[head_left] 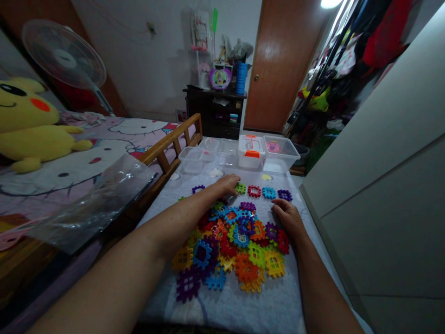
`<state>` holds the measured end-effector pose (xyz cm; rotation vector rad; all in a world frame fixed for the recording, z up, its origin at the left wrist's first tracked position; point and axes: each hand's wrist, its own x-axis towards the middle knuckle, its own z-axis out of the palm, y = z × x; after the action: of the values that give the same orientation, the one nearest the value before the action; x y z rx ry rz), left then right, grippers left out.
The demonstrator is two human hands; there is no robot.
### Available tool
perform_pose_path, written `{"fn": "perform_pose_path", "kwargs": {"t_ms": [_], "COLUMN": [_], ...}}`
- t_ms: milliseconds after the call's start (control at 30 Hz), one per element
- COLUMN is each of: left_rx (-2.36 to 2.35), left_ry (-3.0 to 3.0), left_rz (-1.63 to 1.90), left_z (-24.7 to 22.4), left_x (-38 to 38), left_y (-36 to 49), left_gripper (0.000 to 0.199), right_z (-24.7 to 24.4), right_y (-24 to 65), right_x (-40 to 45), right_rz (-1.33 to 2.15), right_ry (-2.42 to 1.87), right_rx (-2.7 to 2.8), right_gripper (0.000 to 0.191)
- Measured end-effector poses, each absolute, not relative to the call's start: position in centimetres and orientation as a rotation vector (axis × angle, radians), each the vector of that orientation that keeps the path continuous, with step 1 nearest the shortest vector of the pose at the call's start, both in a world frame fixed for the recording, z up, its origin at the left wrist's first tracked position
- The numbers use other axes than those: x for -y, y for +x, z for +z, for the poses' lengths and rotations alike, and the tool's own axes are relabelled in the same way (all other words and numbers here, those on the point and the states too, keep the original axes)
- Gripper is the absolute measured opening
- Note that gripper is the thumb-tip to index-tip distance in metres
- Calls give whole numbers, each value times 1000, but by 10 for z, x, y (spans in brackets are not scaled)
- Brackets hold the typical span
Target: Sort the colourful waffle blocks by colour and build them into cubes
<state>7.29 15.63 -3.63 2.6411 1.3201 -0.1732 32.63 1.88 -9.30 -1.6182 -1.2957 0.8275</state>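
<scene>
My left hand (pixel 228 185) reaches across the table to a row of flat, notched plastic building pieces, its fingertips closed at the left edge of a green window-shaped building piece (pixel 240 188). To the right in that row lie a red piece (pixel 254 191), a light-blue piece (pixel 269 193) and a purple piece (pixel 285 195). Just below the last two, my right hand (pixel 287 215) rests with fingers loosely bent and nothing visible in them. A heap of mixed-colour pieces (pixel 229 236) spreads between my forearms. Another purple piece (pixel 198 189) lies left of my left wrist.
Clear plastic boxes (pixel 281 155) and a lidded box with orange clips (pixel 251 160) stand at the table's far end. A wooden bed rail (pixel 170 146) runs along the left, with a clear plastic bag (pixel 104 199) nearby. A white cabinet (pixel 382 176) borders the right.
</scene>
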Motion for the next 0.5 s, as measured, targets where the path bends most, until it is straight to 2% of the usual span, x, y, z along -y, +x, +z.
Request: {"fn": "perform_pose_path", "kwargs": {"t_ms": [133,333,500], "left_rx": [-1368,-1515,-1569], "left_ry": [2640,2545,2449], "left_rz": [-125,-259,-389], "left_z": [-28,-14,-17], "left_x": [-151,-143,-131], "left_y": [55,26,24], "left_gripper": [62,45,50], "right_z": [-94,-91,-89], "right_y": [326,325,323], "right_x": [-19,-18,-17], "right_rz": [819,830,832], "right_ry": [-1616,-1626,-1620], "right_rx": [1291,1286,1285], "right_gripper": [40,42,41]}}
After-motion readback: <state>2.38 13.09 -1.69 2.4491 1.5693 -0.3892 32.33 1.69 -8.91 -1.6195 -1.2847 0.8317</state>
